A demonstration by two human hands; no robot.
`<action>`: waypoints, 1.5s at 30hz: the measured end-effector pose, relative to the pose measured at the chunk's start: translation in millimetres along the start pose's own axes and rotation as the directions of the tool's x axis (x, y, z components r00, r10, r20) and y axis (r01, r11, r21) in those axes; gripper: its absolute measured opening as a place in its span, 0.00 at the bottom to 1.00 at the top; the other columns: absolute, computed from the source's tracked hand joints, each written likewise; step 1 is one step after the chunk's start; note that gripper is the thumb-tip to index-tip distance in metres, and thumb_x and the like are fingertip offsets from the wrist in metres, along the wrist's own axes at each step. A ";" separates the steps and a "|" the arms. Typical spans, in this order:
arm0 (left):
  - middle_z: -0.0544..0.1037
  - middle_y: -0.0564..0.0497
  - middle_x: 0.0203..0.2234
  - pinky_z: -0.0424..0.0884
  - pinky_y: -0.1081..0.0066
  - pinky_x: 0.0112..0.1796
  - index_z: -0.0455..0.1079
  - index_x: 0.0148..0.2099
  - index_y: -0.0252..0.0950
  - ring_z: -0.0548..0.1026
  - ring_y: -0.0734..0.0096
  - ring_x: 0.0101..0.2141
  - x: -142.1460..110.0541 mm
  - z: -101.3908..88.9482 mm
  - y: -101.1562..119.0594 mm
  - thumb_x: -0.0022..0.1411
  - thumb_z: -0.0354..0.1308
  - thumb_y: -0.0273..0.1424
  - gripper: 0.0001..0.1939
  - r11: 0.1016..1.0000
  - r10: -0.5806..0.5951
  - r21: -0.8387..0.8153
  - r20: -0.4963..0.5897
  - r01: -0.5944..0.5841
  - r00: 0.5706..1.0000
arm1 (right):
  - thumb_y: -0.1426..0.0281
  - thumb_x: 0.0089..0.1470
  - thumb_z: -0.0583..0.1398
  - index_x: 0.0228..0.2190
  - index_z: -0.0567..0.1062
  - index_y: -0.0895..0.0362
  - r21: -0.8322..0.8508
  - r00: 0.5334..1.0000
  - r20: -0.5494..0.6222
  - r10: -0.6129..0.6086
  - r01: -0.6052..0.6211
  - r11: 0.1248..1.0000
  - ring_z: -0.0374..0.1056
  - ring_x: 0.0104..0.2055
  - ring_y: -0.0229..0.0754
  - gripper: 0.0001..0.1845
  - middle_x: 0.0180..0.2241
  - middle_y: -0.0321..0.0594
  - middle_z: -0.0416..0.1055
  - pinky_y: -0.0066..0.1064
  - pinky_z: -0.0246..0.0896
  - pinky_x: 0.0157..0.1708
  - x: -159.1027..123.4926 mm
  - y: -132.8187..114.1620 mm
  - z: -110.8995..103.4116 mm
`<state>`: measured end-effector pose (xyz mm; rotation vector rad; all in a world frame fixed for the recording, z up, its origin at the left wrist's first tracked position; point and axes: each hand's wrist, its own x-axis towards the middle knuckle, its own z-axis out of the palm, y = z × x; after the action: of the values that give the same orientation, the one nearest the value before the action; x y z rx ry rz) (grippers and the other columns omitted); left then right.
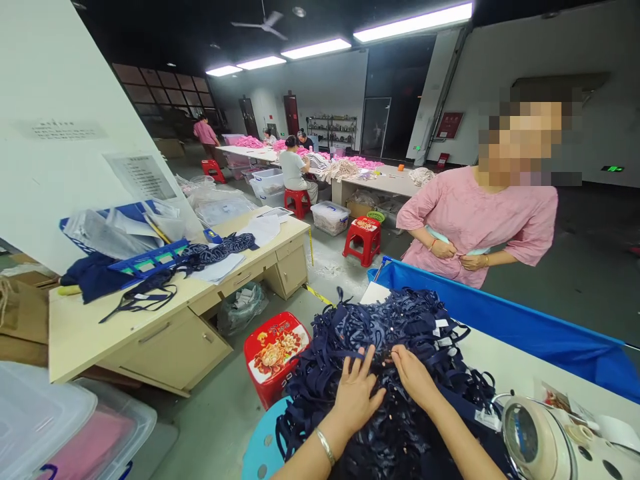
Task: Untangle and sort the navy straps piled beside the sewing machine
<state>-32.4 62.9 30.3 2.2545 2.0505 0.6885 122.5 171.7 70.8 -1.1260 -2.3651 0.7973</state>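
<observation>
A large heap of navy strappy garments [370, 327], with lace parts and small white tags, spreads before me and hangs over the near side. My left hand [357, 390], a silver bangle on its wrist, lies over the heap with its fingers spread. Close by on the right, my right hand [413, 377] has its fingers drawn together on part of a navy garment. Its fingertips partly hide the piece they pinch.
A cream sewing machine [545, 433] stands at the lower right. Beyond the heap hangs a blue cloth trough [500, 307], with a person in pink [480, 220] behind it. Left of the heap are a red stool [275, 353], a turquoise round seat [263, 443] and a cluttered desk [200, 293].
</observation>
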 end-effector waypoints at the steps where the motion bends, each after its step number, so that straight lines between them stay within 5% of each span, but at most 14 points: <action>1: 0.49 0.52 0.65 0.47 0.49 0.57 0.70 0.37 0.39 0.49 0.52 0.61 2.0 -0.3 -0.6 0.62 0.52 0.43 0.13 1.000 0.023 0.003 0.019 -0.023 1.000 | 0.59 0.62 0.42 0.36 0.65 0.54 -0.003 1.000 0.028 -0.001 0.001 1.000 0.68 0.39 0.49 0.17 0.33 0.44 0.71 0.39 0.62 0.40 -6.3 2.5 1.7; 5: 0.70 0.46 0.48 0.54 0.57 0.56 0.71 0.38 0.36 0.63 0.58 0.53 13.1 -4.2 -2.4 0.62 0.53 0.42 0.15 0.991 0.137 -0.027 0.115 -0.134 0.984 | 0.59 0.64 0.39 0.40 0.61 0.53 0.009 0.996 0.075 0.045 -0.046 0.999 0.72 0.38 0.44 0.16 0.36 0.43 0.72 0.33 0.65 0.37 -20.4 16.5 -0.7; 9: 0.71 0.49 0.34 0.66 0.62 0.45 0.69 0.35 0.36 0.70 0.63 0.38 16.3 -8.0 -1.8 0.63 0.52 0.42 0.14 0.989 0.145 -0.035 0.151 -0.141 0.978 | 0.60 0.65 0.38 0.44 0.59 0.52 -0.001 0.995 0.045 0.084 -0.084 0.996 0.73 0.38 0.39 0.16 0.42 0.43 0.70 0.29 0.66 0.37 -19.3 27.3 -7.2; 19: 0.70 0.45 0.42 0.65 0.62 0.44 0.56 0.57 0.33 0.68 0.60 0.41 9.7 -13.8 2.1 0.62 0.52 0.39 0.24 0.996 0.066 -0.067 0.144 -0.057 0.987 | 0.63 0.62 0.43 0.38 0.67 0.50 -0.230 0.999 0.035 -0.004 0.012 0.973 0.71 0.40 0.45 0.15 0.42 0.39 0.69 0.34 0.66 0.34 -17.0 18.1 -4.7; 30: 0.70 0.50 0.36 0.65 0.65 0.41 0.65 0.44 0.38 0.68 0.64 0.37 11.7 -18.7 2.9 0.62 0.52 0.39 0.12 0.994 0.058 -0.101 0.176 -0.041 0.983 | 0.63 0.62 0.46 0.37 0.72 0.49 -0.263 0.999 -0.001 -0.051 0.049 0.964 0.70 0.38 0.42 0.15 0.40 0.37 0.71 0.29 0.64 0.31 -20.2 12.0 -7.1; 37: 0.71 0.49 0.35 0.65 0.65 0.41 0.66 0.43 0.38 0.69 0.63 0.38 12.1 -17.5 2.7 0.63 0.52 0.40 0.12 0.994 0.063 -0.098 0.194 -0.044 0.979 | 0.59 0.63 0.44 0.36 0.70 0.54 -0.039 0.995 -0.096 -0.021 0.018 0.999 0.69 0.41 0.40 0.19 0.37 0.40 0.73 0.27 0.64 0.42 2.3 -13.9 -3.8; 40: 0.71 0.49 0.35 0.66 0.64 0.41 0.66 0.41 0.38 0.70 0.63 0.37 10.6 -17.7 3.4 0.64 0.49 0.42 0.14 0.995 0.064 -0.089 0.204 -0.047 0.977 | 0.58 0.63 0.40 0.38 0.66 0.55 -0.017 0.989 -0.139 0.051 -0.054 0.998 0.70 0.38 0.44 0.20 0.36 0.44 0.72 0.33 0.64 0.40 16.7 -9.7 -10.7; 43: 0.70 0.46 0.46 0.68 0.64 0.40 0.65 0.45 0.37 0.72 0.63 0.38 15.5 -21.5 1.1 0.66 0.44 0.41 0.15 0.996 0.046 -0.078 0.202 -0.031 0.978 | 0.59 0.62 0.39 0.37 0.64 0.57 -0.048 0.987 -0.129 0.097 -0.104 0.993 0.70 0.35 0.50 0.20 0.32 0.48 0.72 0.39 0.63 0.36 19.9 0.2 -10.7; 45: 0.60 0.41 0.58 0.69 0.65 0.40 0.58 0.57 0.35 0.73 0.64 0.39 25.2 -25.6 -2.6 0.66 0.43 0.38 0.20 0.997 0.048 -0.074 0.211 -0.033 0.976 | 0.58 0.61 0.40 0.35 0.63 0.56 -0.056 0.994 -0.076 0.078 -0.083 0.995 0.69 0.36 0.51 0.19 0.32 0.48 0.71 0.40 0.62 0.38 13.8 5.7 -7.6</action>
<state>-42.2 80.2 60.4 2.2273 1.8590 0.4872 121.8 188.0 74.4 -1.2603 -2.3085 0.7040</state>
